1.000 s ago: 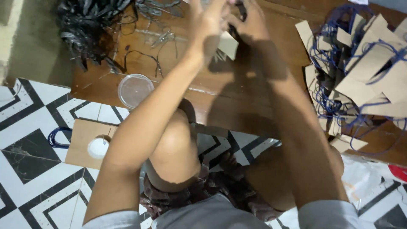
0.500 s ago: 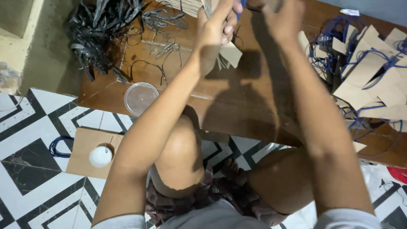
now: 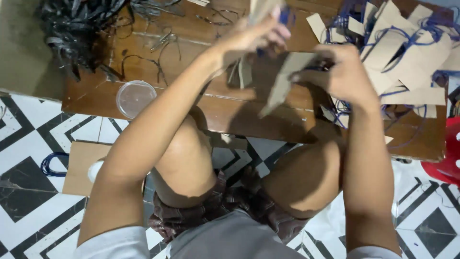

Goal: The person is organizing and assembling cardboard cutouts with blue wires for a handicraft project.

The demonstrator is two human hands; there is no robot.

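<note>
My left hand (image 3: 256, 36) is raised over the low wooden table (image 3: 230, 112) and pinches a blue cord (image 3: 286, 15) together with the top of a cardboard piece. My right hand (image 3: 341, 72) grips a long brown cardboard piece (image 3: 286, 81) that hangs down at a slant between both hands. The two hands are close together, a little above the table top. My bare knees show below the table's near edge.
A heap of cardboard pieces with blue cords (image 3: 407, 52) fills the table's right side. Black cord scraps (image 3: 79, 29) lie at the left. A clear round lid (image 3: 135, 98) sits near the left front edge. A cardboard sheet (image 3: 84, 165) lies on the tiled floor, a red stool (image 3: 445, 153) at right.
Both hands have come lower and apart, and the view has shifted. The cardboard piece now hangs from my right hand instead of being bunched between both hands.
</note>
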